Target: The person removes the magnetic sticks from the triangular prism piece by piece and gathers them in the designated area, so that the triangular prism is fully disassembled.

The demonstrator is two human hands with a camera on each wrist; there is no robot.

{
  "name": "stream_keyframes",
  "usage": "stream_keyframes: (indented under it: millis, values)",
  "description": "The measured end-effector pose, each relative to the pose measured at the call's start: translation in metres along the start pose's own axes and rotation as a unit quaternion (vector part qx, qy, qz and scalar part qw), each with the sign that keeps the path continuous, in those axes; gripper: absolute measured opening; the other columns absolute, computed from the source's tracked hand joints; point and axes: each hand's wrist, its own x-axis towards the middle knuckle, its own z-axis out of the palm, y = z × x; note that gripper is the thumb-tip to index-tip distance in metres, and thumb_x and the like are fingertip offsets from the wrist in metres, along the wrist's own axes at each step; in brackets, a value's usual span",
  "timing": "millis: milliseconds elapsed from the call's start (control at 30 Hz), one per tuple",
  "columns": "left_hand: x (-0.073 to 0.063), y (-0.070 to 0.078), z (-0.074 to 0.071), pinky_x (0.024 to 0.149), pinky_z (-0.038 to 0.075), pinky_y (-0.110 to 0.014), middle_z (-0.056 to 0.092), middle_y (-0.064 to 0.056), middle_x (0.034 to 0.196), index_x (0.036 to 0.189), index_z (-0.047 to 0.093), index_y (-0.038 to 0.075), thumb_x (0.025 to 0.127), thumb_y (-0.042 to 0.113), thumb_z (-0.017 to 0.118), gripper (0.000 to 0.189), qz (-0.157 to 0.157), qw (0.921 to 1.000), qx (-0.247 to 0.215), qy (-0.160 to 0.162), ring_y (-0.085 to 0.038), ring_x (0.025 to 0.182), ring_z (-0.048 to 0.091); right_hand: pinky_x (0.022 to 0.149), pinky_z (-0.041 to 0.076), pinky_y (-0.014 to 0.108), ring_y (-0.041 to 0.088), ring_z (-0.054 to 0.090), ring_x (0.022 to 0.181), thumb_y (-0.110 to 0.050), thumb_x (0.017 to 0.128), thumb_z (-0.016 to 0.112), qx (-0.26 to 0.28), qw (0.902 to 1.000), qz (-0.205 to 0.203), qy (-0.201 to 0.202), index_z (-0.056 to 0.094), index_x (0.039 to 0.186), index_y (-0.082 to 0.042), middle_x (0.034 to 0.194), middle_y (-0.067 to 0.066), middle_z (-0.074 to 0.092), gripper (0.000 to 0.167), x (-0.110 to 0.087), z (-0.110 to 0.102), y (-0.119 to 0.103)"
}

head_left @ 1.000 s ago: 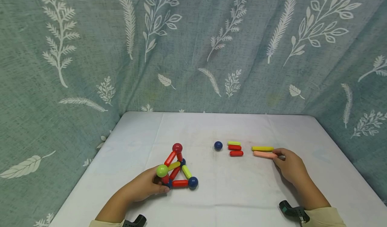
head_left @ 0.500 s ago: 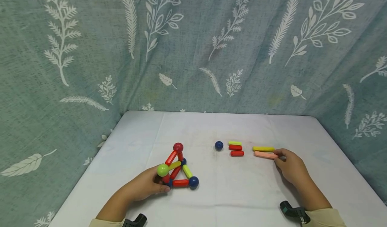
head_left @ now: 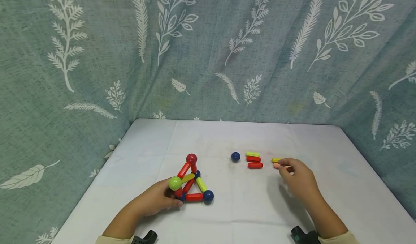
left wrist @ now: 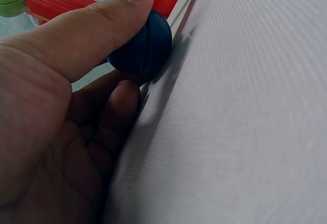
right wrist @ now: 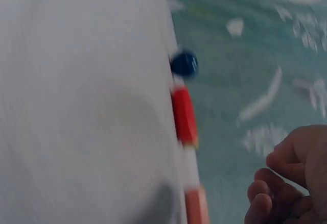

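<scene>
My left hand (head_left: 156,200) holds a ball-and-stick frame (head_left: 194,197) by its near left corner. In the left wrist view the thumb lies on a dark blue ball (left wrist: 143,45) there, with red sticks rising from it; a green ball (head_left: 174,183) and a red ball (head_left: 191,159) top the frame. My right hand (head_left: 300,180) hovers over a yellow stick (head_left: 275,160) and a peach stick (head_left: 277,166), covering most of both. Its fingers are loosely bent, and nothing shows between them in the right wrist view.
A loose blue ball (head_left: 235,157) sits mid-table. Beside it lie a lime stick (head_left: 252,154) and two red sticks, the nearer red stick (head_left: 255,165) slightly apart. A leaf-patterned curtain (head_left: 208,56) stands behind the white table (head_left: 234,218).
My right hand has let go of the peach stick's right end, lifted, and moved left over both long sticks. My left hand and the frame have stayed in place.
</scene>
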Motion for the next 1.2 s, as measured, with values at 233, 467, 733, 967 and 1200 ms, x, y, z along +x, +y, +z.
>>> stream_keyframes:
  millis: [233, 467, 733, 967, 1200]
  values:
    - [-0.001, -0.003, -0.001, 0.072, 0.05, -0.029, 0.064, 0.001, 0.094, 0.108, 0.063, 0.018, 0.081, 0.035, 0.091, 0.043, 0.011, 0.9999, 0.008, 0.01, -0.02, 0.086, 0.059, 0.064, 0.055, 0.03, 0.016, 0.063, 0.091, -0.019, 0.097, 0.075, 0.05, 0.9916, -0.031, -0.115, 0.075, 0.112, -0.021, 0.107, -0.007, 0.071, 0.015, -0.017, 0.047, -0.047]
    - [0.001, -0.003, 0.001, 0.07, 0.05, -0.03, 0.064, 0.001, 0.093, 0.107, 0.063, 0.017, 0.081, 0.036, 0.091, 0.042, 0.01, 0.9999, -0.001, 0.008, -0.02, 0.085, 0.058, 0.061, 0.054, 0.03, 0.015, 0.061, 0.084, -0.018, 0.094, 0.076, 0.071, 0.9768, -0.085, -0.183, 0.075, 0.108, -0.021, 0.099, -0.007, 0.069, 0.014, -0.028, 0.07, -0.071]
    - [0.003, -0.003, 0.002, 0.071, 0.051, -0.03, 0.064, 0.0, 0.093, 0.107, 0.063, 0.017, 0.082, 0.035, 0.091, 0.042, 0.009, 0.9999, -0.006, 0.002, -0.02, 0.085, 0.059, 0.072, 0.052, 0.03, 0.013, 0.063, 0.087, -0.022, 0.093, 0.077, 0.064, 0.9675, -0.122, -0.212, 0.075, 0.111, -0.02, 0.102, -0.008, 0.07, 0.018, -0.03, 0.09, -0.084]
    - [0.002, 0.0, 0.0, 0.069, 0.049, -0.03, 0.063, 0.0, 0.091, 0.106, 0.063, 0.017, 0.082, 0.034, 0.091, 0.04, 0.008, 0.9999, 0.003, 0.005, -0.02, 0.083, 0.058, 0.076, 0.053, 0.034, 0.014, 0.062, 0.089, -0.03, 0.088, 0.084, 0.049, 0.9551, -0.107, -0.272, 0.069, 0.12, -0.023, 0.106, -0.008, 0.069, 0.036, -0.028, 0.107, -0.103]
    - [0.003, 0.001, 0.0, 0.07, 0.049, -0.03, 0.063, 0.0, 0.09, 0.108, 0.063, 0.016, 0.082, 0.033, 0.091, 0.041, 0.005, 1.0, -0.004, 0.005, -0.019, 0.083, 0.057, 0.076, 0.052, 0.033, 0.013, 0.06, 0.087, -0.032, 0.085, 0.088, 0.033, 0.9528, -0.101, -0.284, 0.068, 0.119, -0.026, 0.101, -0.011, 0.067, 0.039, -0.031, 0.121, -0.113]
